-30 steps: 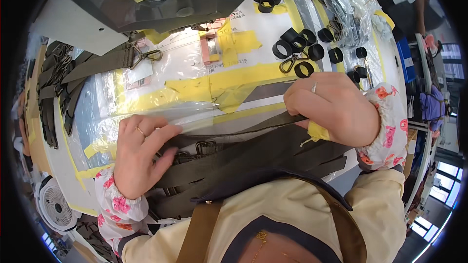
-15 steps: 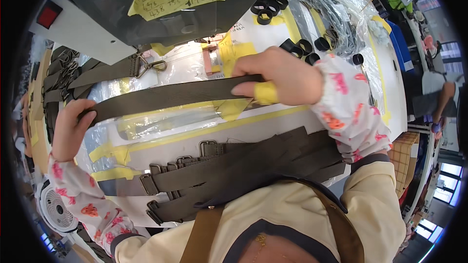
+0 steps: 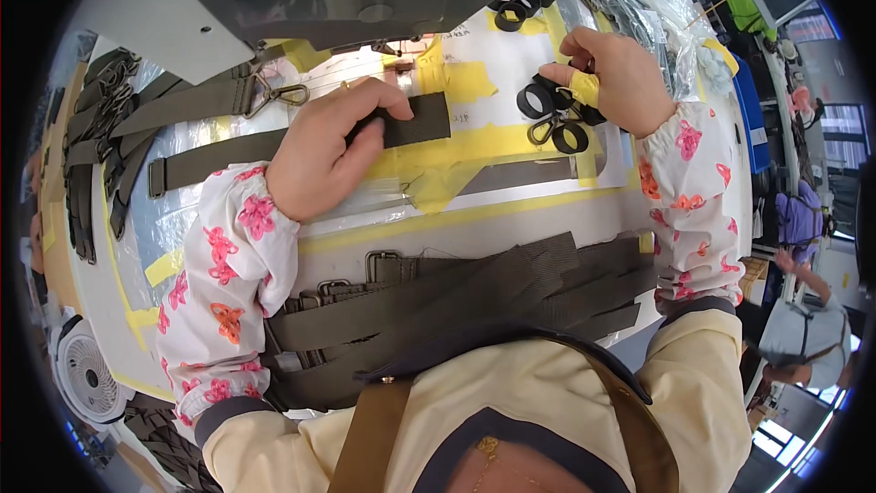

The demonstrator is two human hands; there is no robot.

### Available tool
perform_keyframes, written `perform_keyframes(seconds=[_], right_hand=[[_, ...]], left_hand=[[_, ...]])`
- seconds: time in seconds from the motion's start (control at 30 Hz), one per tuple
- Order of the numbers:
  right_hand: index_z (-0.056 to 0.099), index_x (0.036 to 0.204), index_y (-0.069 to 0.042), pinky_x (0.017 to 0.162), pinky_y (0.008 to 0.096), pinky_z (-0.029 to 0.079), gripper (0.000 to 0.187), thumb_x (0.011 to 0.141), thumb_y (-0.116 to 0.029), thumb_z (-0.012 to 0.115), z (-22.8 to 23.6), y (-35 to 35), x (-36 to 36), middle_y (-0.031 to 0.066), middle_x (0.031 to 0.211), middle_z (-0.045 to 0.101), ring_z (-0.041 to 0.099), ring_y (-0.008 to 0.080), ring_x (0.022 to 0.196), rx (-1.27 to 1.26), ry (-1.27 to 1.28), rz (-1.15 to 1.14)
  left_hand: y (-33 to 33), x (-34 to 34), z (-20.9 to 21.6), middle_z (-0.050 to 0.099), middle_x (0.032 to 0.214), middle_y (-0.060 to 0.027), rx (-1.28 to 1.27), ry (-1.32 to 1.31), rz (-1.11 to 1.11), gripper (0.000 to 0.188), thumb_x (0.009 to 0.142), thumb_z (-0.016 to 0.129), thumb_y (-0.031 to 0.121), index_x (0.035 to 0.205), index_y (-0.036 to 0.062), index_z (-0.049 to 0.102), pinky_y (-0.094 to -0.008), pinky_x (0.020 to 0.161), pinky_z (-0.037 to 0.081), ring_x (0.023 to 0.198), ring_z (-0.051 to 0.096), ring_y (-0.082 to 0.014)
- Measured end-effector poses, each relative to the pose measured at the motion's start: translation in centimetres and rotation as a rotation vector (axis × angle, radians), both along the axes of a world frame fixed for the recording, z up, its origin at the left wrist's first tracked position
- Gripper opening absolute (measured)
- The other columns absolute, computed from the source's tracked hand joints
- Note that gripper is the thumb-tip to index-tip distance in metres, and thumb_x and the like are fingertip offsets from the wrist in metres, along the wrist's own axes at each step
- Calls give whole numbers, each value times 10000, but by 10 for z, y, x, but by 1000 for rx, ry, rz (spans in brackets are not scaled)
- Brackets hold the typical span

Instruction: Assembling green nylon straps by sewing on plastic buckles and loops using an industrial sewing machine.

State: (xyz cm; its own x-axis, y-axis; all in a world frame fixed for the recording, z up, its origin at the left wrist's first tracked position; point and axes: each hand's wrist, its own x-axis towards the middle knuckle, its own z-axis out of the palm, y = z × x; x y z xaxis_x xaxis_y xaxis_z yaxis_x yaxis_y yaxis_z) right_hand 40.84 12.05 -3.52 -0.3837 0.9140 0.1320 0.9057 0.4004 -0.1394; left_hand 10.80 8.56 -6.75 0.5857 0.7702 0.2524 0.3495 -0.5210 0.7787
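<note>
My left hand is closed round a dark olive webbing strap. A short flat end of the strap sticks out past my fingers, and a rectangular buckle sits at its other end. To the right, my right hand has its fingers curled over a group of black rings. A metal snap hook shows just below these fingers, among the rings. What the fingertips grip is hidden. Yellow tape is wrapped round one finger of this hand.
A dark machine head overhangs the far side. Straps with metal hooks lie at the left. Buckled straps are stacked near my body. More black rings and clear plastic wrap lie behind. A fan stands lower left.
My right hand has let go of the strap and moved right to the rings. My left hand has moved right, now near the strap's plain end. The snap hook has come into view.
</note>
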Motion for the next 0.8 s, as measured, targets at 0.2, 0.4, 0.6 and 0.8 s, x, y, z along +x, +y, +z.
perform_keyframes(seconds=[0.2, 0.4, 0.6, 0.8], right_hand=[[617, 878, -11, 609, 335, 452, 341, 723, -295, 724, -16, 3, -5, 118, 737, 610, 585, 285, 679, 109, -2, 174], [619, 902, -5, 618, 340, 451, 356, 706, -279, 734, -10, -10, -5, 128, 828, 589, 582, 291, 709, 123, 97, 117], [631, 920, -37, 620, 389, 474, 343, 703, -285, 725, -15, -11, -8, 126, 838, 580, 597, 322, 743, 75, 109, 45], [609, 887, -4, 640, 396, 474, 323, 677, -207, 746, -20, -10, -10, 143, 856, 570, 593, 342, 743, 69, 117, 68]], left_hand=[[-5, 5, -11, 571, 922, -103, 138, 43, 36, 323, 679, 681, 43, 957, 52, 516, -351, 693, 477, 800, 584, -309], [-7, 4, -13, 581, 912, -98, 166, 24, 78, 300, 686, 686, 37, 940, 49, 528, -338, 687, 489, 812, 590, -303], [-6, 4, -14, 597, 929, -78, 185, -40, 102, 283, 675, 702, 13, 924, 18, 567, -294, 703, 463, 795, 592, -246], [-4, 4, -15, 627, 990, -109, 174, -40, 125, 265, 686, 714, 28, 923, 5, 598, -293, 764, 471, 858, 616, -249]])
